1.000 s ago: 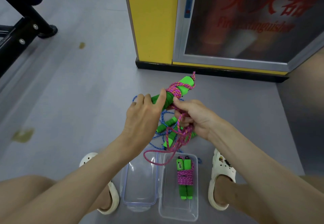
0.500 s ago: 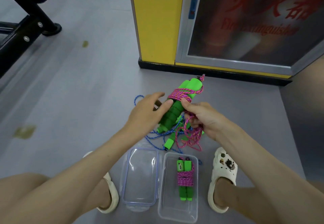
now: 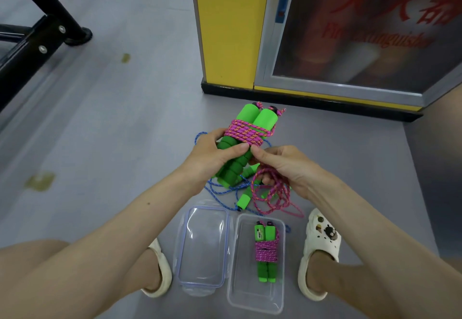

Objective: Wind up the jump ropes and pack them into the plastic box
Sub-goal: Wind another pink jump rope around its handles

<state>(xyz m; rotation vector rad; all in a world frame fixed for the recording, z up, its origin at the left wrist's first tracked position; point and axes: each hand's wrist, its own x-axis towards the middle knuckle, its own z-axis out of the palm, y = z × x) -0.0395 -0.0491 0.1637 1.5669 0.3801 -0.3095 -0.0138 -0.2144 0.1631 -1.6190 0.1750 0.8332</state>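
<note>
partly wound round its green handles (image 3: 265, 119), the pink jump rope (image 3: 246, 131) is hanging above the floor (image 3: 125, 143); the left hand (image 3: 212, 155) is gripping the handles, the right hand (image 3: 285, 168) is pinching its loose cord (image 3: 272, 198) beyond the plastic box (image 3: 250, 293).

Bright, even indoor light, soft shadows; wide-angle bending and blur at edges.

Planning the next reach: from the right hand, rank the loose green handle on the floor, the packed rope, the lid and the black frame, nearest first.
1. loose green handle, below the right hand.
2. packed rope, in the box beneath.
3. lid, left of the box.
4. black frame, far upper left.
</note>
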